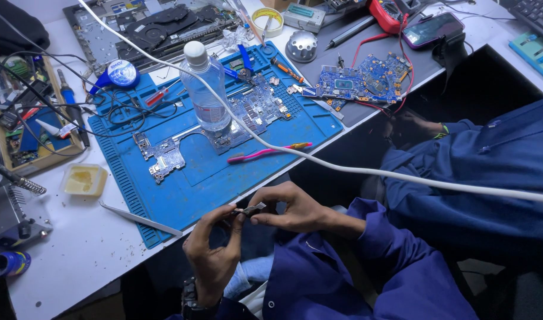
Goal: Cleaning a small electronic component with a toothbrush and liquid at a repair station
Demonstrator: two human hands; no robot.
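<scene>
Both hands, left hand (215, 249) and right hand (289, 207), pinch a small metal part (250, 209) just off the blue mat's (224, 178) near edge.

Both hands (253, 222) pinch a small metal part (250, 209) — just beside the blue mat (206, 178).

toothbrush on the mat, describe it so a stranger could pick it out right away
Start at the big blue work mat on the white desk. Near its front right edge, beside the clear water bottle, lies the toothbrush. It is the only slim pink item, with a yellow tip.
</scene>
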